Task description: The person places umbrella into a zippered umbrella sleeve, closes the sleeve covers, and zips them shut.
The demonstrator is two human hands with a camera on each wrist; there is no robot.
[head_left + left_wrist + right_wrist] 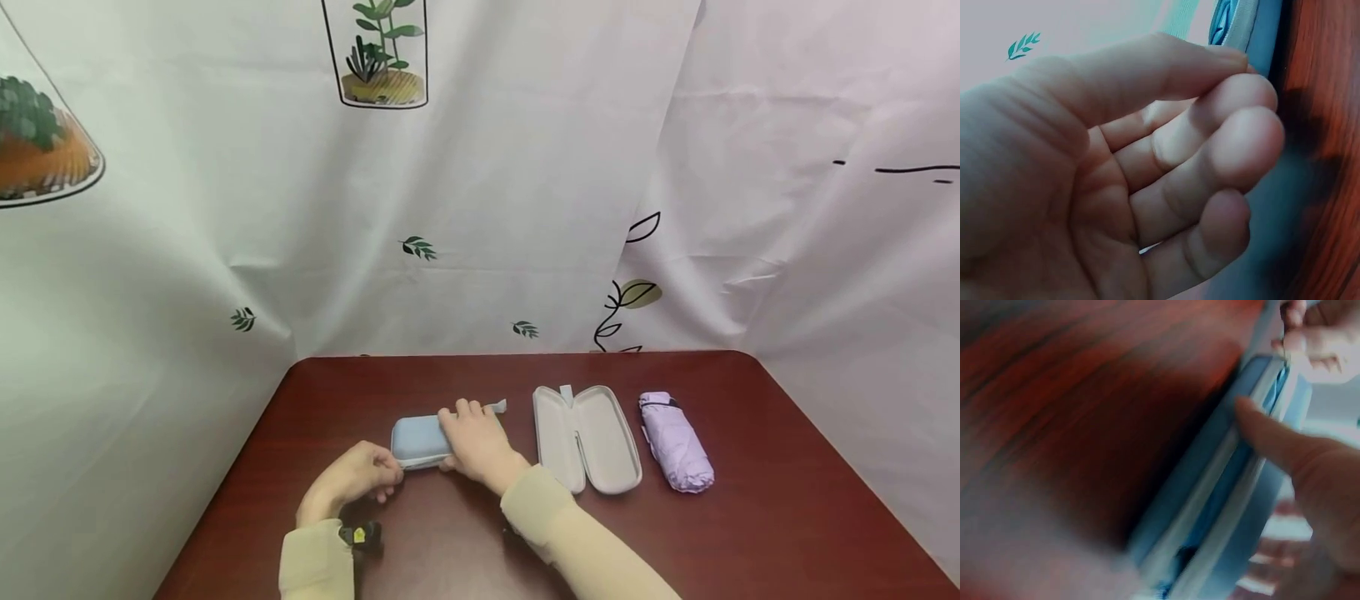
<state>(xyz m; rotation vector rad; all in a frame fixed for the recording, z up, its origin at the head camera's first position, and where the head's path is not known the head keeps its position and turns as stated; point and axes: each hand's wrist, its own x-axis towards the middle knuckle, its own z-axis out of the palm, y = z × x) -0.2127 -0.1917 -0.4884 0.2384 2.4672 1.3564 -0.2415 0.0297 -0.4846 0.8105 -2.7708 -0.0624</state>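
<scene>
- The left wrist view is filled by the left hand (1147, 181), fingers curled toward the thumb; what the fingertips pinch is hidden there, with only a blue and grey edge of the blue case (1241, 25) showing behind them.
- The right wrist view is blurred: the case (1222, 487) shows as a pale seam with a gap along it, the thumb of the right hand (1310, 487) lying on that seam, and the left hand's fingertips (1310, 337) pinching at the far end.
- Cream sleeves (570, 533) cover both forearms, cut off by the lower edge of the head view; a small dark device with a yellow mark sits at the left wrist.
- The left hand (352, 479) is curled at the near left corner of the blue case (420, 440), pinching its seam; whether a zip pull is held cannot be made out.
- The right hand (474, 442) lies over the case's right half, fingers wrapped across the top, holding it down on the table (787, 517).
- The dark red table has rounded far corners.
- Just right of the hands, a grey case (587, 437) lies open.
- Beside it rests a folded lilac umbrella (675, 442).
- White cloth printed with leaves and potted plants (382, 50) hangs behind.
</scene>
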